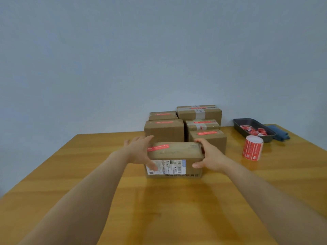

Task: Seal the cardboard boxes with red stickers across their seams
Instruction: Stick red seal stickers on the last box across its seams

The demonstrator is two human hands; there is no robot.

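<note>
You are holding the nearest cardboard box (174,159) between both hands on the wooden table (177,209). Your left hand (139,152) is lying against its left end with fingers nearly straight and the thumb reaching onto the white shipping label (166,167) on the front face. Your right hand (209,156) is curling around the right end, thumb on the front and fingers over the top edge. A red sticker (158,147) is sitting on the box's top near the left side. Just behind, five more boxes (184,124) are standing in two rows, each showing a red sticker on top. To your right, a roll of red stickers (252,148) is standing upright, and behind it a dark tray (238,125) is holding crumpled red scraps (254,131), beside a blue cloth (278,133).
</note>
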